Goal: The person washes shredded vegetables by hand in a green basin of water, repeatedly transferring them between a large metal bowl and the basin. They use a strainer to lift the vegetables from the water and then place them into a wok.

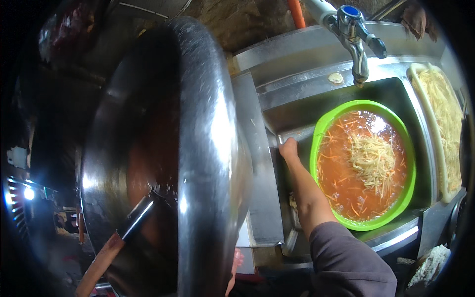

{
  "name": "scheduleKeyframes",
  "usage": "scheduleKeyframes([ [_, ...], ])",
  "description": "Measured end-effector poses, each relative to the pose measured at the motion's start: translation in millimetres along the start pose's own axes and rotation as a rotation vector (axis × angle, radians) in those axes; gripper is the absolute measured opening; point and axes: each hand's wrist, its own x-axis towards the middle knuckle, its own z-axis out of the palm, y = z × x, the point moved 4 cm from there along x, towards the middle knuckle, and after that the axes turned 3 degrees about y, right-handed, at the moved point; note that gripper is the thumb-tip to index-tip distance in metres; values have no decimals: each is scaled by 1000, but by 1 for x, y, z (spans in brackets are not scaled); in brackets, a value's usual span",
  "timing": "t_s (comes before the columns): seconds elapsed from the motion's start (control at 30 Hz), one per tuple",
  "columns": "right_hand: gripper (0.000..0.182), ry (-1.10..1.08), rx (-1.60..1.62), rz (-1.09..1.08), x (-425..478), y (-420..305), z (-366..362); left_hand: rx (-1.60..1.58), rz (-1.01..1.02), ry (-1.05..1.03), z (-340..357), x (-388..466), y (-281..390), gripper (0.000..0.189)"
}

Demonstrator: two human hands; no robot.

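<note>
My right hand [289, 146] reaches past a green plastic basin [411, 148] to the left part of the sink, beside the metal divider; its fingers are turned away, so its grip is hidden. The basin holds orange-tinted water, orange shreds and a heap of pale yellow shreds [373, 157]. My left hand [238, 258] shows in part at the bottom, beside the rim of a large round metal vessel [211, 148] that hides the rest. Inside the vessel rests a metal-shafted tool with a wooden handle [98, 260], its far end in shadow.
A chrome faucet [354, 48] hangs over the stainless steel sink [423, 122]. A long white tray [432, 122] of pale shreds stands to the right. A metal ledge [259, 167] lies between vessel and sink. A pale round scrap [336, 78] is on the sink's back rim.
</note>
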Motion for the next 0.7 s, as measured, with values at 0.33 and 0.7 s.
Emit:
scheduleKeyframes([
  [0.33, 9, -756, 1374, 245, -16, -90, -171, -47, 128, -58, -9, 5, -13, 7],
  [0.7, 15, -233, -314, -551, -36, -61, -312, -122, 138, -90, -6, 7, -9, 8],
])
